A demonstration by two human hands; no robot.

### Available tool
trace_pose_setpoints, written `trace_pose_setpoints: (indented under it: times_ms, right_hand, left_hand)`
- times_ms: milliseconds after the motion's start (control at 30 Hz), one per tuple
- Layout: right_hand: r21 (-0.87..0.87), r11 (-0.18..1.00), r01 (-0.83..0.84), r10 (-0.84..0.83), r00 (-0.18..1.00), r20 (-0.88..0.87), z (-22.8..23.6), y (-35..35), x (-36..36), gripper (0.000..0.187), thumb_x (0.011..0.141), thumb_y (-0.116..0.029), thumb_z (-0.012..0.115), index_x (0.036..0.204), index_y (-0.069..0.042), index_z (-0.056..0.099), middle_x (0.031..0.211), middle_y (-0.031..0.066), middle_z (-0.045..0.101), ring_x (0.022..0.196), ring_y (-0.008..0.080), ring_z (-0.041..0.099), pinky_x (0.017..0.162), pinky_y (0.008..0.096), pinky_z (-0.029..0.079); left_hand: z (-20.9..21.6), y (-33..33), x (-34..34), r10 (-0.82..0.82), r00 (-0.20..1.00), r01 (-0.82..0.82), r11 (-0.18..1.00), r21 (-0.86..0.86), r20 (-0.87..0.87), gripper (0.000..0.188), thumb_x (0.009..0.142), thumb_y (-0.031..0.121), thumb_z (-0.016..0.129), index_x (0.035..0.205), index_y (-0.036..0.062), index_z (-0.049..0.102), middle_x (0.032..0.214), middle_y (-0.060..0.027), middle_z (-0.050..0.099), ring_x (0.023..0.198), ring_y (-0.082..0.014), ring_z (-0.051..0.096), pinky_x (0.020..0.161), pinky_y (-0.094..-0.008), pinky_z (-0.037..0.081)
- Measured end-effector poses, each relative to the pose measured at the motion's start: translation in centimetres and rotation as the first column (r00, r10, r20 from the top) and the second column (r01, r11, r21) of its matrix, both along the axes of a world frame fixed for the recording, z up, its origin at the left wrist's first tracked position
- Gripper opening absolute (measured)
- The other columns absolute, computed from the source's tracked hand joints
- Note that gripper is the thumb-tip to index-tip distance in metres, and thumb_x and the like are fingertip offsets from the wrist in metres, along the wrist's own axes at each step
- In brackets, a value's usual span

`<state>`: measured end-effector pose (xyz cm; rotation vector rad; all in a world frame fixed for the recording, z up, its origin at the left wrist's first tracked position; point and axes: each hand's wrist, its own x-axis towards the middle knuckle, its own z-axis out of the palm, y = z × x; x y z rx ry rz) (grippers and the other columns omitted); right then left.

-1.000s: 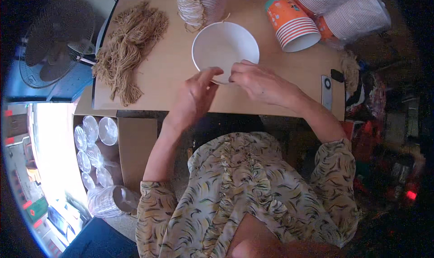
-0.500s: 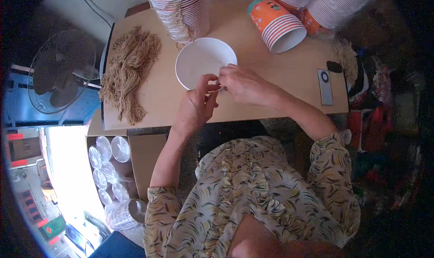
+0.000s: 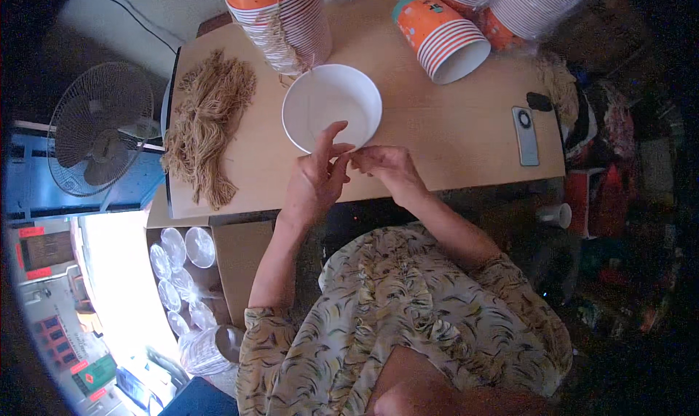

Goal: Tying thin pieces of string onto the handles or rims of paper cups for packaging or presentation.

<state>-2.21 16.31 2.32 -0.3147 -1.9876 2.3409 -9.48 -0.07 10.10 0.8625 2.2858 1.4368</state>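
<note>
A round paper bucket [image 3: 309,104], white inside, sits mouth up near the middle of the table. My left hand [image 3: 319,174] is at its near rim, index finger raised over the mouth, thumb and other fingers pinched together. Close beside those fingertips, my right hand [image 3: 389,170] has its fingers bent and pressed together just below the rim. Whatever the two hands pinch is too small to make out. On the left lies a bundle of tan string [image 3: 211,124]. Behind the bucket stands a tall stack of orange and white paper buckets [image 3: 291,26] with string strands hanging down its side.
A shorter stack of orange buckets [image 3: 440,37] lies on its side, with more wrapped stacks [image 3: 535,8] behind. At the right are a phone [image 3: 525,135] and a small dark object [image 3: 539,101]. A fan [image 3: 102,128] stands left; a carton [image 3: 247,263] with wrapped stacks sits below.
My right hand has drawn back from the bucket's rim toward me, its forearm swinging inward. My left hand stays at the rim. The whole view has shifted slightly.
</note>
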Motion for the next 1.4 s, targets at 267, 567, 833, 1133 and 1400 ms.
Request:
trace_pose_setpoints:
  times_ms: [267, 567, 833, 1133, 1400]
  right_hand:
    - [-0.409, 0.912, 0.005, 0.074, 0.981, 0.179, -1.8, -1.0, -0.2, 0.018, 0.088, -0.023, 0.069, 0.095, -0.007, 0.071, 0.092, 0.0001, 0.07, 0.082, 0.0101, 0.063, 0.074, 0.0268, 0.048]
    - [-0.647, 0.754, 0.115, 0.062, 0.968, 0.245, -1.6, -0.2, 0.7, 0.022, 0.093, -0.025, 0.063, 0.107, -0.009, 0.068, 0.096, 0.003, 0.07, 0.086, 0.014, 0.064, 0.074, 0.0322, 0.051]
    - [-0.822, 0.57, 0.02, 0.226, 0.958, 0.179, 0.1, -2.0, 0.3, 0.024, 0.095, -0.031, 0.06, 0.106, -0.011, 0.068, 0.098, 0.0015, 0.07, 0.086, 0.0136, 0.064, 0.076, 0.0301, 0.046]
    - [-0.903, 0.427, 0.039, 0.193, 0.972, 0.133, -2.4, -2.6, 0.1, 0.02, 0.092, -0.03, 0.066, 0.1, -0.012, 0.067, 0.087, -0.0031, 0.066, 0.083, 0.012, 0.063, 0.074, 0.0285, 0.05]
    - [-0.907, 0.394, 0.148, 0.145, 0.965, 0.22, 0.0, -2.2, 0.4, 0.021, 0.095, -0.029, 0.061, 0.103, -0.01, 0.066, 0.091, 0.0005, 0.068, 0.084, 0.0144, 0.064, 0.074, 0.0316, 0.053]
  left_hand:
    - [-0.3, 0.0, -0.1, 0.006, 1.0, -0.006, 1.0, -0.003, 0.03, 0.043, 0.095, 0.001, 0.057, 0.134, 0.01, 0.044, 0.097, -0.0155, 0.073, 0.064, -0.0192, 0.071, 0.056, -0.0308, 0.058]
    - [0.6, -0.1, -0.3, -0.032, 0.996, 0.034, 0.999, -0.022, 0.08, 0.047, 0.096, 0.0, 0.056, 0.139, 0.0107, 0.043, 0.097, -0.0138, 0.073, 0.064, -0.0174, 0.07, 0.057, -0.0304, 0.058]
    - [0.0, -0.2, -0.4, -0.048, 0.995, 0.046, 0.999, 0.019, 0.089, 0.051, 0.096, 0.0, 0.056, 0.144, 0.013, 0.043, 0.101, -0.0151, 0.073, 0.075, -0.0199, 0.074, 0.065, -0.0321, 0.06]
    - [0.8, -0.1, -0.2, -0.059, 0.997, 0.063, 0.996, -0.061, 0.059, 0.05, 0.096, -0.001, 0.053, 0.143, 0.0135, 0.044, 0.101, -0.0155, 0.073, 0.074, -0.0234, 0.074, 0.066, -0.0342, 0.06]
    - [0.3, -0.3, -0.4, -0.068, 0.995, 0.071, 0.997, -0.032, 0.073, 0.051, 0.095, -0.001, 0.052, 0.143, 0.0124, 0.044, 0.103, -0.0167, 0.073, 0.076, -0.0233, 0.074, 0.068, -0.0341, 0.06]
